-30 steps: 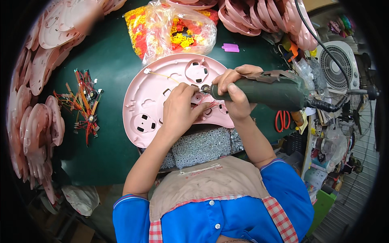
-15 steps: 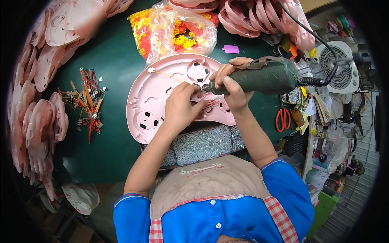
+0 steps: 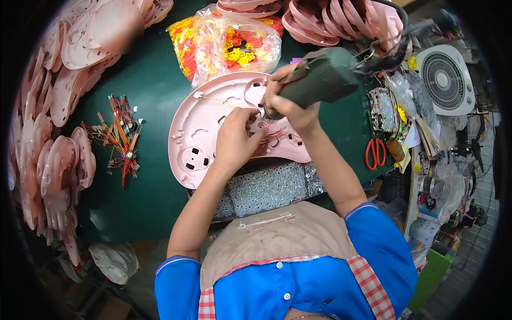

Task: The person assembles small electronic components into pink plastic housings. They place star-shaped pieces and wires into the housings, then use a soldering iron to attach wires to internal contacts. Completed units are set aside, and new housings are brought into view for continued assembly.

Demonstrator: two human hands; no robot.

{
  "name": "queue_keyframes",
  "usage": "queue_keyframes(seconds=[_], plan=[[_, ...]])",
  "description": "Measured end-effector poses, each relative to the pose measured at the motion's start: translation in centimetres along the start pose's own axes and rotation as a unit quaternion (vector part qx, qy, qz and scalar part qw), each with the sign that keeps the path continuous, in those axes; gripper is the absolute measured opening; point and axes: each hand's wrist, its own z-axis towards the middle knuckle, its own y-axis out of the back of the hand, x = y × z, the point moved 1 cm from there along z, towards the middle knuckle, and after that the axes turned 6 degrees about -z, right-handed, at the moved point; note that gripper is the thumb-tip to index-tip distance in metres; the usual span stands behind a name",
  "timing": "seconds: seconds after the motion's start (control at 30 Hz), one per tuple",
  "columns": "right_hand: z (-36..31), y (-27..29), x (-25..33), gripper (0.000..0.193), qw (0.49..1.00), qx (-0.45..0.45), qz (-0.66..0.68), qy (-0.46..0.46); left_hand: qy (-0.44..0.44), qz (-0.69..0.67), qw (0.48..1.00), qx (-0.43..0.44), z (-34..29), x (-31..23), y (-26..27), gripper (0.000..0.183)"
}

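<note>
A pink curved plastic shell (image 3: pixel 184 130) lies with its inside up on the green table. My right hand (image 3: pixel 296 109) is wrapped round a dark green corded power screwdriver (image 3: pixel 325 77), its nose pointing down at the middle of the shell. My left hand (image 3: pixel 237 136) rests over the shell, fingers and thumb bent together beside the screwdriver's nose. What those fingertips hold, if anything, is hidden. Thin red wires (image 3: pixel 274 138) lie in the shell next to my left thumb, and a yellow wire runs to a small white connector (image 3: pixel 198 95) at the upper left.
Pink shells pile up at the left (image 3: pixel 58 160) and far right (image 3: pixel 336 21). A bundle of wired parts (image 3: pixel 125 138) lies left. Beyond the shell sits a plastic bag of yellow and red pieces (image 3: pixel 229 48). Screws fill a tray (image 3: pixel 266 186) before me. Red-handled scissors (image 3: pixel 375 153) and a fan (image 3: pixel 447 80) are right.
The screwdriver has tipped more upright, its rear end swinging left and up with my right hand. My left hand stays nearly in place by the nose. The view has shifted slightly.
</note>
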Motion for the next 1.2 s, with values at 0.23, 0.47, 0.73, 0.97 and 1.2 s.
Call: queue_keyframes(seconds=[0.23,0.47,0.73,0.97,1.2], plan=[[0.9,7.4,4.6,0.045,0.973,-0.210,-0.043,0.090,-0.136,0.275,0.942,0.138,2.5,-2.2,-5.2,0.028],[-3.7,6.7,9.5,0.030,0.823,0.020,-0.532,0.198,-0.011,-0.118,0.983,0.141,3.2,-1.7,0.1,0.032],[-4.1,4.6,1.3,0.013,0.823,0.214,-0.520,0.080,0.092,-0.012,0.993,0.077,-0.7,-0.8,10.4,0.011],[-2.3,-0.7,-1.5,0.012,0.915,0.186,-0.354,0.049,0.118,0.095,0.919,0.363,-2.3,-0.8,12.7,0.013],[-0.5,-2.3,-2.0,0.013,0.835,0.261,-0.473,0.104,0.047,0.101,0.970,0.217,-2.8,1.0,11.7,0.012]])
